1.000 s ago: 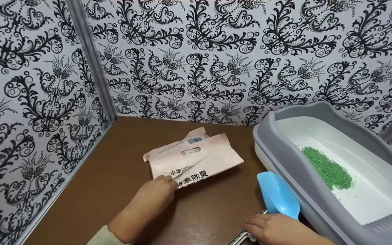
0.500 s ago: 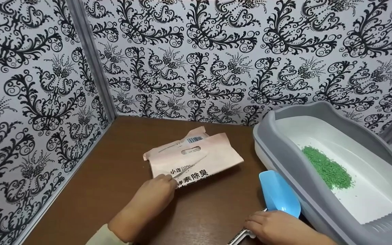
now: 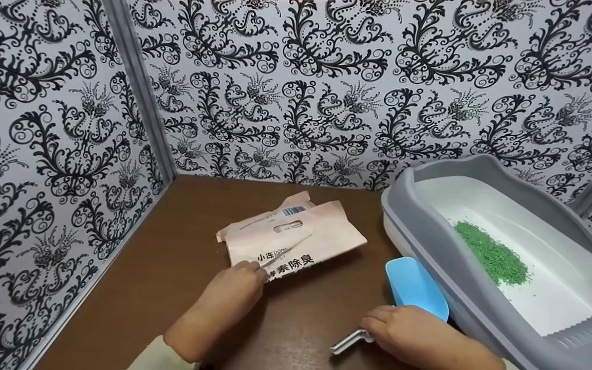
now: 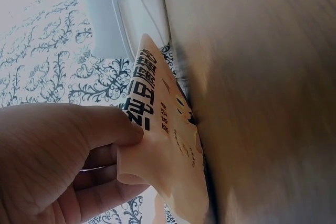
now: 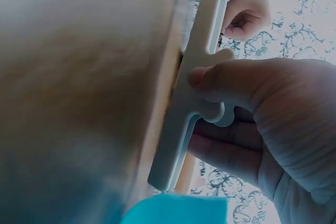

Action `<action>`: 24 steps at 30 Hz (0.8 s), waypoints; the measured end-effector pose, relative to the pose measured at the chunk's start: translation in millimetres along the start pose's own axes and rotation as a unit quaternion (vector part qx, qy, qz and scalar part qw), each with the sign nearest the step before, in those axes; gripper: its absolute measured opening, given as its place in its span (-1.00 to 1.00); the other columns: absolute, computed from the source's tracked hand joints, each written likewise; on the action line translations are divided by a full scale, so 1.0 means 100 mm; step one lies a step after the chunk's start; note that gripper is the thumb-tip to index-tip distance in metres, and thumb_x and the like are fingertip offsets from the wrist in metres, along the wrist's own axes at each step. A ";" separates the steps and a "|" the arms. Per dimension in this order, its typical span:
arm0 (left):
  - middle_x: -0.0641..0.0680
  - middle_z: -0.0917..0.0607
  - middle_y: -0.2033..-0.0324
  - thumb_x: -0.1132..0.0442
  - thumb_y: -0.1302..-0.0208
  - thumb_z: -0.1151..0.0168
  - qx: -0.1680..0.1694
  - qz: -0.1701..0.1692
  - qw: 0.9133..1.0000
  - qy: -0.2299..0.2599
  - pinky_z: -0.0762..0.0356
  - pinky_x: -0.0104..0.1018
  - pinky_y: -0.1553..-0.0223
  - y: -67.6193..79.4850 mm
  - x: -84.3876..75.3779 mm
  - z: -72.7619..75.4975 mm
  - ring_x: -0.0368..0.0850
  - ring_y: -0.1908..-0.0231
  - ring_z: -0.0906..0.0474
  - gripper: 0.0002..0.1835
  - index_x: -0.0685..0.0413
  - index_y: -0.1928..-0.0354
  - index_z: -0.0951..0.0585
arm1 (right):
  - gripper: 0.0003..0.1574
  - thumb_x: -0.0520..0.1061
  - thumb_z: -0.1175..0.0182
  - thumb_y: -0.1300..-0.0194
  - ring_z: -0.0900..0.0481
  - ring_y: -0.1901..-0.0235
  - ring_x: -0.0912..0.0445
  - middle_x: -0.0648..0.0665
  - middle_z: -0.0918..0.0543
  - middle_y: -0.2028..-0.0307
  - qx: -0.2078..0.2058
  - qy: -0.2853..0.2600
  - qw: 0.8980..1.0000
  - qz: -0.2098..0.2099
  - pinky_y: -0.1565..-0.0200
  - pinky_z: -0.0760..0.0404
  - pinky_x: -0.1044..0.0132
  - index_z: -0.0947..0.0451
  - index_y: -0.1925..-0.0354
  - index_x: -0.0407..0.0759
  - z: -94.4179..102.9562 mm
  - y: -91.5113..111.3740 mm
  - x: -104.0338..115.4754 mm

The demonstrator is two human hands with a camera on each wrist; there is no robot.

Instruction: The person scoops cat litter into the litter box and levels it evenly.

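Note:
A pale pink paper-like bag (image 3: 327, 226) with black print and a handle slot lies on the brown table. Its near left corner is pinched by my left hand (image 3: 234, 288), thumb on the printed face in the left wrist view (image 4: 131, 129). My right hand (image 3: 419, 334) holds a long whitish bag clip (image 5: 176, 135) by its wing-shaped grips, thumb on one side and fingers on the other. In the head view only the clip's left end shows past the hand. Just beyond that hand lies a light blue scoop (image 3: 413, 285), partly covered by it.
A grey-rimmed white litter box (image 3: 404, 216) stands on the right, holding a heap of green pellets (image 3: 491, 252). Patterned panels (image 3: 275, 103) bound the table (image 3: 142, 267) at the back and left.
My right hand has shifted slightly left and away from me, and the clip has turned so that its toothed side no longer shows. The left hand and bag have hardly moved.

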State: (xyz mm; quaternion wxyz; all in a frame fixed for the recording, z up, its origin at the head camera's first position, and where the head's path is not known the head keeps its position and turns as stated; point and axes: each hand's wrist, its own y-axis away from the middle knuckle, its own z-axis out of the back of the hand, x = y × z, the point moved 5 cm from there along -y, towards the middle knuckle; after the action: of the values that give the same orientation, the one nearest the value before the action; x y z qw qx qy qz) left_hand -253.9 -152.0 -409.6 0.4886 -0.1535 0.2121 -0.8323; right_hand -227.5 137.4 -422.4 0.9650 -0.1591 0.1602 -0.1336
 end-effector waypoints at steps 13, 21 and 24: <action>0.01 -0.57 0.54 0.37 -0.05 -0.44 -0.014 -0.008 1.000 -0.001 -0.56 -0.18 0.57 0.00 0.02 0.02 -0.02 0.50 -0.53 -0.77 0.06 0.57 -0.54 | -0.54 -0.20 -0.48 -0.14 -0.76 0.14 0.13 -0.04 -0.77 0.10 -0.032 0.040 0.997 -0.052 0.15 -0.75 0.28 -0.65 -0.03 -0.19 0.20 -0.49 -0.12; 0.02 -0.56 0.55 0.39 -0.08 -0.40 -0.014 -0.009 1.000 0.004 -0.55 -0.17 0.56 0.00 0.01 0.05 -0.02 0.50 -0.52 -0.77 0.07 0.57 -0.53 | -0.53 -0.32 -0.42 -0.18 -0.77 0.05 0.01 -0.15 -0.76 0.00 0.020 0.079 0.990 -0.112 0.04 -0.77 0.20 -0.65 -0.09 -0.28 0.20 -0.72 -0.28; 0.01 -0.56 0.55 0.39 -0.08 -0.41 -0.016 -0.010 1.000 0.004 -0.54 -0.17 0.56 0.00 0.01 0.05 -0.02 0.50 -0.52 -0.77 0.07 0.57 -0.53 | -0.51 -0.40 -0.36 -0.17 -0.77 0.02 0.01 -0.15 -0.75 -0.02 0.032 0.084 0.988 -0.125 0.04 -0.77 0.18 -0.64 -0.10 -0.26 0.17 -0.79 -0.34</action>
State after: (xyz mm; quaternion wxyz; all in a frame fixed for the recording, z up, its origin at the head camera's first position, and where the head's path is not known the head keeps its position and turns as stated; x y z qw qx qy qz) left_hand -252.1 -154.3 -405.8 0.4766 -0.1600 0.2256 -0.8345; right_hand -269.0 79.9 -370.5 0.9284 -0.1354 0.2154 -0.2707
